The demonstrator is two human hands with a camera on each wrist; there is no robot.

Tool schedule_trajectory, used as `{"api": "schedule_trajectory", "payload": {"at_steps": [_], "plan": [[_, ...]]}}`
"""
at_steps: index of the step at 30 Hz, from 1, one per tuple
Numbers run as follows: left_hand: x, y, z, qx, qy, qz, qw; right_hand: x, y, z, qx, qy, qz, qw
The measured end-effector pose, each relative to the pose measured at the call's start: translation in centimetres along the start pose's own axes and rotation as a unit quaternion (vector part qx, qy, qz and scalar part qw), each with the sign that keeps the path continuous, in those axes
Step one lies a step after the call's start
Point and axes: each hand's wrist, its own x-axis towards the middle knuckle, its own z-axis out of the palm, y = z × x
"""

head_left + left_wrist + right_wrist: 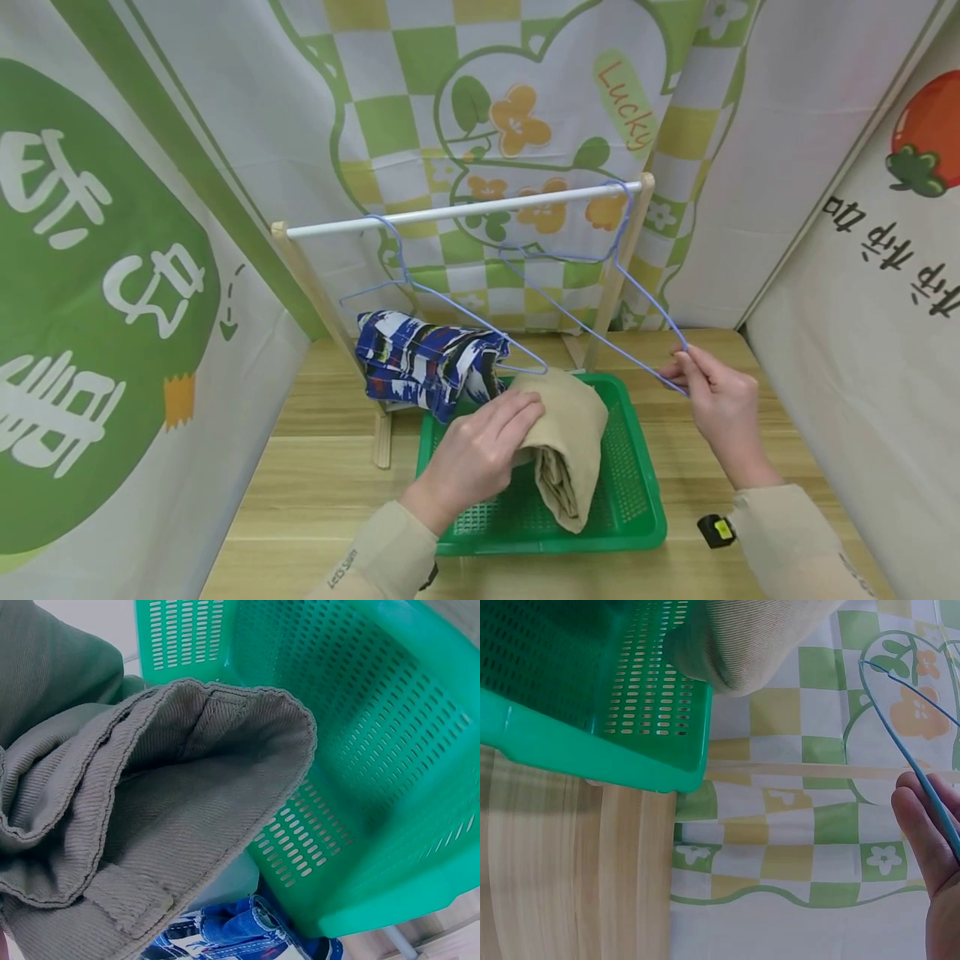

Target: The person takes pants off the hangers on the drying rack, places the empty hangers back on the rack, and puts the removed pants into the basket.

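Observation:
My left hand (480,454) grips a folded khaki cloth garment (573,417) above the green basket (652,500); in the left wrist view the garment's hemmed opening (202,757) faces the camera. My right hand (720,408) pinches the lower right corner of a blue wire hanger (648,296), whose hook is over the white rail (480,206). The right wrist view has the hanger (907,754) lying against the fingers of my right hand (934,832). On the left, a second blue hanger (465,312) hangs from the rail, with a blue patterned garment (427,354) on it.
The rail's wooden posts (626,250) stand behind the basket on a wooden table (300,475). Printed curtains (420,75) close off the back and sides. A small black object (716,531) sits by my right sleeve.

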Motion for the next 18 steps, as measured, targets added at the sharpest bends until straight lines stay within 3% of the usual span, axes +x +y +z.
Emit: {"api": "schedule_trajectory", "payload": {"at_steps": [18], "plan": [[-0.06, -0.08, -0.22, -0.005, 0.000, -0.005, 1.0000, -0.03, -0.10, -0.04, 0.004, -0.013, 0.017, 0.9998]]}}
